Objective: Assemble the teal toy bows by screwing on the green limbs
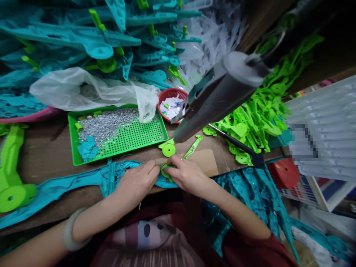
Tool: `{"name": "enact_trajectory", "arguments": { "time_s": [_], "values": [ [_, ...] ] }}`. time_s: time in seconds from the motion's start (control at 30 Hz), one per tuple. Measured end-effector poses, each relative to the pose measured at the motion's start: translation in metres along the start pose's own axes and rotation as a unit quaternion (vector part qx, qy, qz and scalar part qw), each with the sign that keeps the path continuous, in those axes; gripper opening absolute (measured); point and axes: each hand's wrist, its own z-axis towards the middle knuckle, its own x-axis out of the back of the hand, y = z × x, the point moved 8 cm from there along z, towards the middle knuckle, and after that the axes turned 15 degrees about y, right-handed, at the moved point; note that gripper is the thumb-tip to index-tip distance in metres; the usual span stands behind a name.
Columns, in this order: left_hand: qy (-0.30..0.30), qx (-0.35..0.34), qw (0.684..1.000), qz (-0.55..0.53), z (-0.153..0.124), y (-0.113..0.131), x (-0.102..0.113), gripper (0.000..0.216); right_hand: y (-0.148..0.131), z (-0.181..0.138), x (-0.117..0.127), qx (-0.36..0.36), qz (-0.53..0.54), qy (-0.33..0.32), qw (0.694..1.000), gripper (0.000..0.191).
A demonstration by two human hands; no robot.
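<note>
A long blue plastic shell (75,180) with thin wires along it lies along the table's front edge. My left hand (139,181) is closed on its right part, fingers bent and pressed together. Beside it my right hand (187,174) pinches a green round plastic part (164,170) set at the shell's right end; the fingertips partly hide it. Just beyond my fingers lie a green piece with a round disc (168,150) and a slim green arm-shaped piece (194,147). A grey cylindrical electric screwdriver (217,96) hangs tip-down above them.
A green tray (133,139) holds many screws and small blue pieces. Behind it stand a red basket (162,111) of small white parts and heaped blue shells (69,37). Green parts (250,118) pile up at right; a large green piece (13,170) lies at left.
</note>
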Motion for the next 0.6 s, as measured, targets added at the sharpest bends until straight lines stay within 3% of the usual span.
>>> {"name": "enact_trajectory", "arguments": {
  "time_s": [0.13,0.27,0.47,0.6],
  "values": [
    [0.063,-0.007,0.997,0.054,0.001,0.005,0.006,0.028,0.007,0.008,-0.003,-0.075,0.046,0.008,0.996,0.015],
    [0.114,-0.015,0.989,0.092,0.001,0.013,0.015,0.027,0.012,0.016,-0.008,-0.129,0.004,-0.002,0.992,0.01],
    [0.097,-0.082,0.991,0.044,0.0,0.022,0.019,0.029,0.006,0.019,-0.012,-0.155,-0.075,-0.055,0.984,0.018],
    [0.055,-0.109,0.992,0.031,-0.002,0.022,0.015,0.027,0.0,0.016,-0.011,-0.125,-0.068,-0.08,0.987,0.015]
  ]
}}
